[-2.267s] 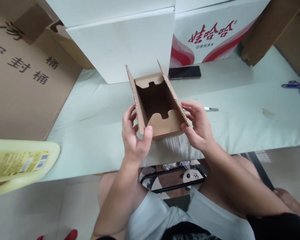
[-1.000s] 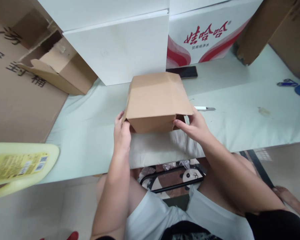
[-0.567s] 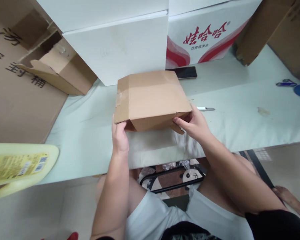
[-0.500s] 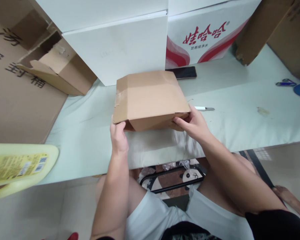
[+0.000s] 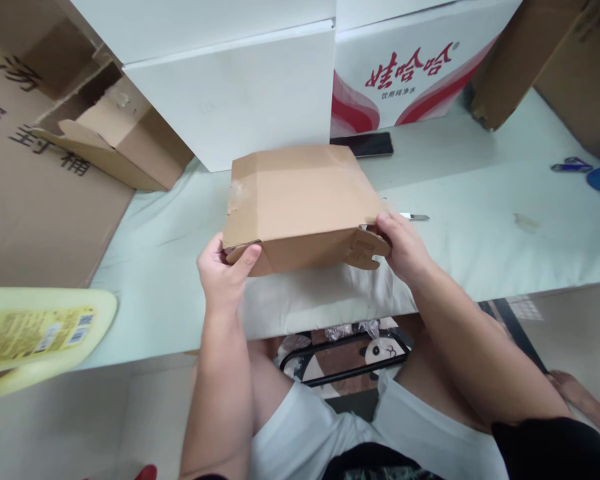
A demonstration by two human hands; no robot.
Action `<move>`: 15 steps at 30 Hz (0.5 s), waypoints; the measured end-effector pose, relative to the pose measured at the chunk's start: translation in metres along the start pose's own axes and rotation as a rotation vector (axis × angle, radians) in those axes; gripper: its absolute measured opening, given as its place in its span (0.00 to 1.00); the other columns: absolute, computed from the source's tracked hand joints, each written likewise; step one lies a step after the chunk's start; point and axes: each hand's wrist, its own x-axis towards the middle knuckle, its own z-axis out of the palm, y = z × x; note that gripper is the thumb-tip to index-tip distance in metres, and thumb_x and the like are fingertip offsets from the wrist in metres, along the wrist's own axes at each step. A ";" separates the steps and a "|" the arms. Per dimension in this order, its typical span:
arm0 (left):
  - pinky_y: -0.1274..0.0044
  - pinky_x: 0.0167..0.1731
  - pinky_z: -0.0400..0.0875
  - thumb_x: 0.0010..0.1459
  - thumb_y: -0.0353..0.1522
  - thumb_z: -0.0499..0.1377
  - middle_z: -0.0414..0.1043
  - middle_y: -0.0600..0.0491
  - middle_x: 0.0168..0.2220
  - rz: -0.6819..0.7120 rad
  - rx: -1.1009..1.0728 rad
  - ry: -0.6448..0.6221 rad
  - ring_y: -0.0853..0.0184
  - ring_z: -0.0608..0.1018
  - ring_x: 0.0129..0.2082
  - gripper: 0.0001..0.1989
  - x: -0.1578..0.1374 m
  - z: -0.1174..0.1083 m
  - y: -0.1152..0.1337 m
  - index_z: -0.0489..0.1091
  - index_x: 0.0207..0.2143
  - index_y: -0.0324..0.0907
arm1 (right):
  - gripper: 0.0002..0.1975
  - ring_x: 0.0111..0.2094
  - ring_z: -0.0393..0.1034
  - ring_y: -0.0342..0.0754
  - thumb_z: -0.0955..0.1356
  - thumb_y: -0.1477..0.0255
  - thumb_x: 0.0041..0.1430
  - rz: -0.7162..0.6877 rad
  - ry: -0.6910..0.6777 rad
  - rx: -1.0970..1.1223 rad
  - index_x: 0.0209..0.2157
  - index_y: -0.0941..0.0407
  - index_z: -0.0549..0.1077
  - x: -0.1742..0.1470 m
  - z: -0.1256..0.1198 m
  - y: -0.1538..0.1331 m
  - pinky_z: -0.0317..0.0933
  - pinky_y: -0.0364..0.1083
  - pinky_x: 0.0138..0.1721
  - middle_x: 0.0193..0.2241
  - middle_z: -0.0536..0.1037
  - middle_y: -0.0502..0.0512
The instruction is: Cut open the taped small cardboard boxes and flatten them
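A brown cardboard box (image 5: 305, 193) lies in front of me on the pale green cloth, its wide face upward. My left hand (image 5: 225, 270) is closed on its near left corner, thumb along the front edge and fingers behind the side. At the near right corner, my right hand (image 5: 403, 243) grips the box edge with the thumb on top. A notched cardboard flap (image 5: 364, 250) sticks out from the front beside my right fingers. Just past that hand lies a utility knife (image 5: 416, 217), its handle partly hidden.
White cartons (image 5: 250, 100) stand behind the box, with a dark phone (image 5: 370, 145) at their foot. An open cardboard box (image 5: 140, 140) is at the left, near a yellow bottle (image 5: 45, 333). Purple scissors (image 5: 571, 165) lie far right. A bare foot (image 5: 580, 400) shows at the lower right.
My left hand has shifted outward to the left around its corner, and my right hand slightly right. The notched flap now stands out at the front right of the box.
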 end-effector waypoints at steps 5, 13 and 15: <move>0.76 0.29 0.75 0.33 0.47 0.80 0.79 0.50 0.31 -0.115 -0.028 -0.103 0.63 0.81 0.31 0.31 -0.001 -0.006 0.008 0.75 0.36 0.41 | 0.23 0.43 0.73 0.52 0.71 0.53 0.55 0.052 -0.079 0.043 0.49 0.49 0.73 0.000 -0.002 -0.003 0.69 0.50 0.42 0.45 0.79 0.53; 0.66 0.31 0.77 0.40 0.51 0.74 0.78 0.49 0.28 -0.242 -0.144 -0.278 0.54 0.82 0.33 0.23 0.008 -0.034 0.007 0.78 0.33 0.45 | 0.20 0.36 0.76 0.54 0.68 0.64 0.44 0.123 0.016 0.215 0.42 0.52 0.74 0.008 -0.011 -0.010 0.69 0.51 0.31 0.36 0.80 0.55; 0.62 0.38 0.78 0.46 0.48 0.73 0.80 0.52 0.33 -0.109 -0.078 -0.126 0.54 0.82 0.39 0.19 0.014 -0.037 -0.002 0.78 0.37 0.51 | 0.19 0.36 0.75 0.55 0.67 0.64 0.43 0.105 0.001 0.233 0.40 0.52 0.74 0.008 -0.013 -0.009 0.69 0.53 0.31 0.35 0.79 0.55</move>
